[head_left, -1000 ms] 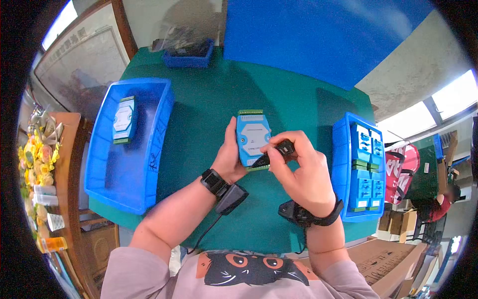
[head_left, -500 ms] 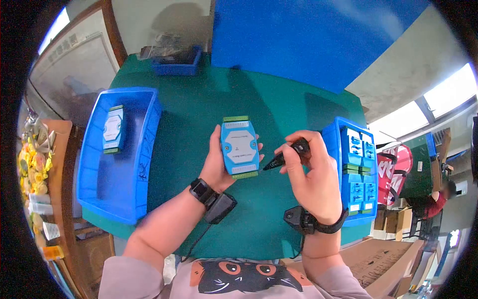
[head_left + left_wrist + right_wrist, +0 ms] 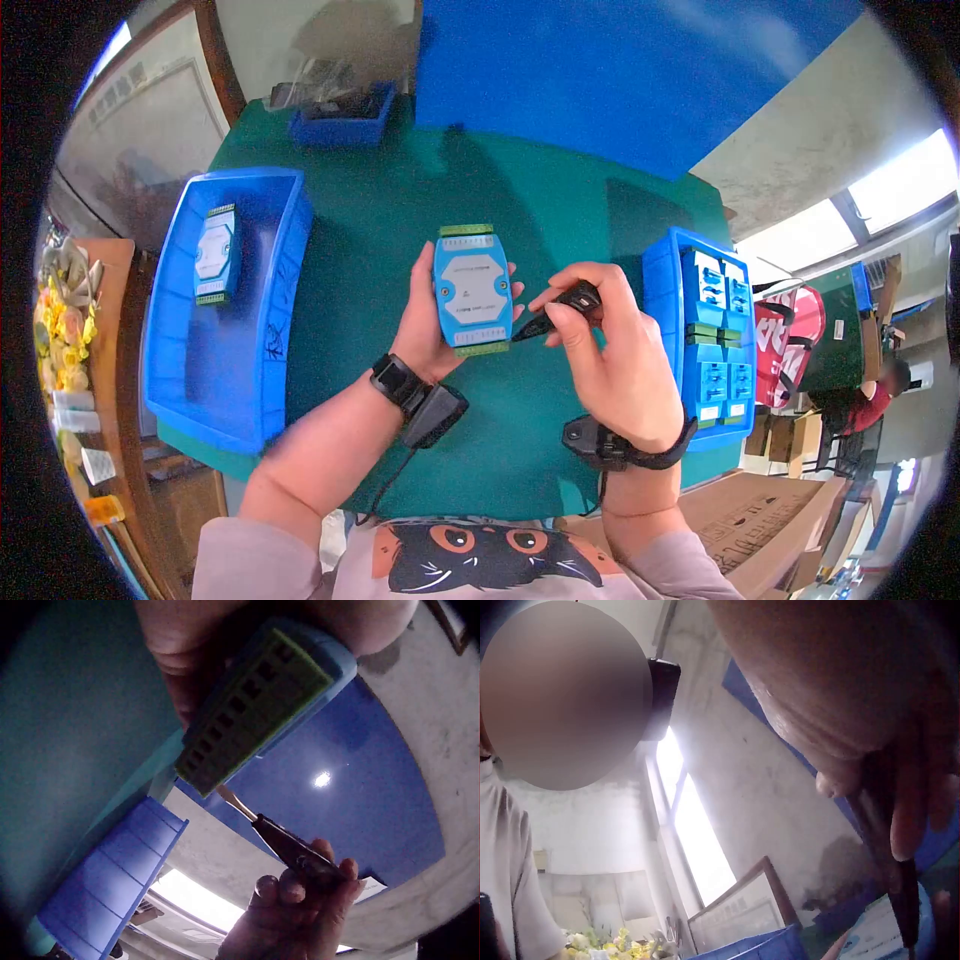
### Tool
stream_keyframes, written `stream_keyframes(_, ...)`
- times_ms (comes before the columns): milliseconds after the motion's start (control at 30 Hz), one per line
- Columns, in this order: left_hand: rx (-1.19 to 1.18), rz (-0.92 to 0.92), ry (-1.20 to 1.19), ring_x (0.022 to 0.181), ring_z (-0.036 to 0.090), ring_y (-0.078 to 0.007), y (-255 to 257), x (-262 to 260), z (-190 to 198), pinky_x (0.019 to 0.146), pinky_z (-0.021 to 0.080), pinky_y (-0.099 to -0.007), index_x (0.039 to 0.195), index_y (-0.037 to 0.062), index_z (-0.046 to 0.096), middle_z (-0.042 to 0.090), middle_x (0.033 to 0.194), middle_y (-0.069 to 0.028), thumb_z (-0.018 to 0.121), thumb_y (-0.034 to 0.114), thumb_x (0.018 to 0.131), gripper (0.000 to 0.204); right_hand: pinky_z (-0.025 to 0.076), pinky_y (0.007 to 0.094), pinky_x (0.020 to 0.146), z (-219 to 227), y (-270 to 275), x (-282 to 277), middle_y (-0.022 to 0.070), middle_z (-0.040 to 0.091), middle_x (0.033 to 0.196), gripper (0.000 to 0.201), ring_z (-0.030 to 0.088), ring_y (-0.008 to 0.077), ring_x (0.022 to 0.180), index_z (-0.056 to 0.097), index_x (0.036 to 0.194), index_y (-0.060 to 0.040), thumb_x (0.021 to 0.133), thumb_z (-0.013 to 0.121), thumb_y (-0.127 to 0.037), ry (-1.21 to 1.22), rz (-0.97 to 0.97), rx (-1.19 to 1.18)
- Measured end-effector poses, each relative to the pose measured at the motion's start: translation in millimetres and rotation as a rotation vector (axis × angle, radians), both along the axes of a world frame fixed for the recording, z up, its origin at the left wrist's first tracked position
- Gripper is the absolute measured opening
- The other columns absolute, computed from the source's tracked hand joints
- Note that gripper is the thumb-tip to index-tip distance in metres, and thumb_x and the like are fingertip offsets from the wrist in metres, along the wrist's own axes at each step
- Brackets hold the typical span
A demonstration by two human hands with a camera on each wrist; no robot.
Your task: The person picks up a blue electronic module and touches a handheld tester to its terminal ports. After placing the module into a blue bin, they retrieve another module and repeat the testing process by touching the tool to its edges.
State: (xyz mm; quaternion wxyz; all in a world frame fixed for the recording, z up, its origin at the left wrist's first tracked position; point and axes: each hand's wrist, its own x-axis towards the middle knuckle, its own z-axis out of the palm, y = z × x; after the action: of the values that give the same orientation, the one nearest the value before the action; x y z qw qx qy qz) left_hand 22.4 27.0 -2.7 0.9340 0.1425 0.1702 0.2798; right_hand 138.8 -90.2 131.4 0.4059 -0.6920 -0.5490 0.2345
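Note:
In the head view my left hand (image 3: 418,325) holds a blue module (image 3: 476,290) with a grey-white label, face up above the table, thumb along its left edge and fingertips showing at its right. Green terminal blocks (image 3: 251,712) line its ends, square holes showing in the left wrist view. My right hand (image 3: 625,375) grips a black-handled screwdriver (image 3: 292,849) between thumb and fingers. Its flat metal blade points at the terminal block's lower corner, close by. The right wrist view shows the dark shaft (image 3: 905,904) over the module's label.
On the left, a blue bin (image 3: 215,390) contains another module (image 3: 214,255). A second blue bin (image 3: 668,330) at right carries several blue modules (image 3: 712,385). A small blue tray (image 3: 342,130) stands at the back of the green table (image 3: 380,200). Cardboard boxes (image 3: 760,520) sit at lower right.
The screwdriver lifted off the module's lower right to the right, then came back to its lower right corner. The left hand keeps its grip; the head view has shifted slightly.

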Motion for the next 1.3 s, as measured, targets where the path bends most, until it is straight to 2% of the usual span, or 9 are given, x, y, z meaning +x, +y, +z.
stream_keyframes(200, -0.002, -0.009, 0.018, 0.106, 0.06, -0.0304, -1, -1, 3, 0.089, 0.052, -0.046, 0.132, 0.0052, 0.046, 0.059, 0.119, -0.0156, 0.025, 0.063, 0.095, 0.072, 0.052, 0.0374, 0.067, -2, -4, 6, 0.0183, 0.065, 0.086, 0.02, 0.066, 0.0367, 0.081, 0.05, 0.109, -0.002, 0.091, 0.058, -0.005, -0.06, 0.153, 0.058)
stream_keyframes(500, -0.014, 0.008, -0.021, 0.106, 0.06, -0.0297, 1, -1, 1, 0.092, 0.051, -0.0468, 0.132, 0.006, 0.046, 0.059, 0.118, -0.0153, 0.025, 0.063, 0.095, 0.071, 0.051, 0.0327, 0.053, -7, 2, -9, 0.0162, 0.064, 0.074, 0.017, 0.068, 0.0244, 0.062, 0.053, 0.094, -0.0013, 0.088, 0.066, -0.009, -0.096, -0.107, 0.104)
stream_keyframes(600, -0.012, 0.012, -0.028, 0.106, 0.06, -0.0295, 1, 0, -1, 0.092, 0.05, -0.0467, 0.131, 0.0064, 0.047, 0.059, 0.118, -0.0151, 0.025, 0.064, 0.095, 0.071, 0.051, 0.0353, 0.056, -5, 2, -8, 0.0176, 0.064, 0.077, 0.018, 0.068, 0.0296, 0.067, 0.052, 0.096, -0.0012, 0.088, 0.066, -0.01, -0.069, -0.092, 0.021)
stream_keyframes(800, 0.049, 0.009, 0.013, 0.106, 0.06, -0.0293, 1, -1, 1, 0.092, 0.051, -0.0453, 0.13, 0.0058, 0.047, 0.06, 0.118, -0.0147, 0.024, 0.064, 0.095, 0.072, 0.051, 0.0421, 0.069, -5, -2, -3, 0.0194, 0.064, 0.089, 0.021, 0.064, 0.0404, 0.086, 0.049, 0.105, -0.0019, 0.09, 0.062, -0.009, -0.077, 0.126, 0.028)
stream_keyframes(1000, 0.056, 0.012, 0.022, 0.106, 0.06, -0.0287, 0, 0, 1, 0.091, 0.052, -0.0445, 0.13, 0.0049, 0.047, 0.059, 0.119, -0.0149, 0.023, 0.063, 0.096, 0.072, 0.05, 0.0424, 0.071, 0, -2, -4, 0.0195, 0.064, 0.092, 0.021, 0.064, 0.0398, 0.09, 0.049, 0.105, -0.0016, 0.09, 0.062, -0.009, -0.029, 0.126, -0.014)
stream_keyframes(1100, 0.042, 0.014, 0.003, 0.106, 0.06, -0.0288, 1, 0, 1, 0.091, 0.051, -0.0453, 0.131, 0.0052, 0.047, 0.059, 0.119, -0.0151, 0.023, 0.063, 0.096, 0.072, 0.051, 0.0417, 0.068, -1, -4, -2, 0.0196, 0.065, 0.088, 0.019, 0.065, 0.0385, 0.085, 0.049, 0.102, -0.0017, 0.09, 0.062, -0.009, -0.071, 0.135, 0.014)
stream_keyframes(1300, -0.005, 0.02, 0.01, 0.106, 0.06, -0.0291, -1, 0, 2, 0.091, 0.051, -0.0463, 0.131, 0.0055, 0.046, 0.059, 0.119, -0.0152, 0.024, 0.063, 0.096, 0.071, 0.049, 0.0402, 0.052, -3, 0, -7, 0.0182, 0.062, 0.068, 0.017, 0.065, 0.0364, 0.064, 0.052, 0.093, -0.002, 0.088, 0.065, -0.012, -0.095, -0.118, -0.007)
